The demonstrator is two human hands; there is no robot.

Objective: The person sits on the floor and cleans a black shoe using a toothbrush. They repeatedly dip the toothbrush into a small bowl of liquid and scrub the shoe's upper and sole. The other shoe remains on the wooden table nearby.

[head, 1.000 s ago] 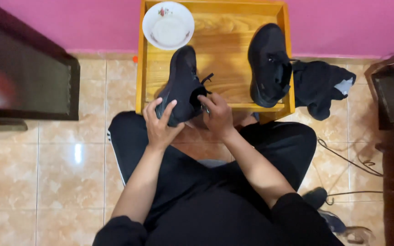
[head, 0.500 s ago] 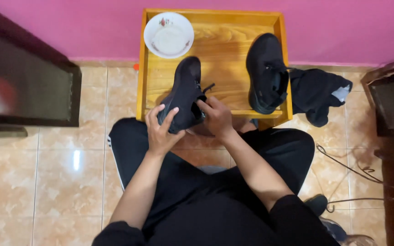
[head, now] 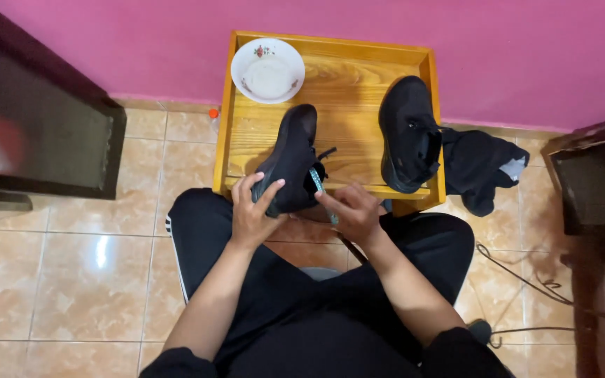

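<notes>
Black shoe is sitting at the front edge of the wooden table, with the left hand gripping its heel. Right hand is pinching what looks like a thin teal brush, hard to tell really, beside the laces.

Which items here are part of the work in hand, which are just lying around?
In use: left hand, right hand, black shoe, small teal tool.
Lying about: second black shoe, white bowl, dark cloth, wooden tray table, floor cables.
</notes>
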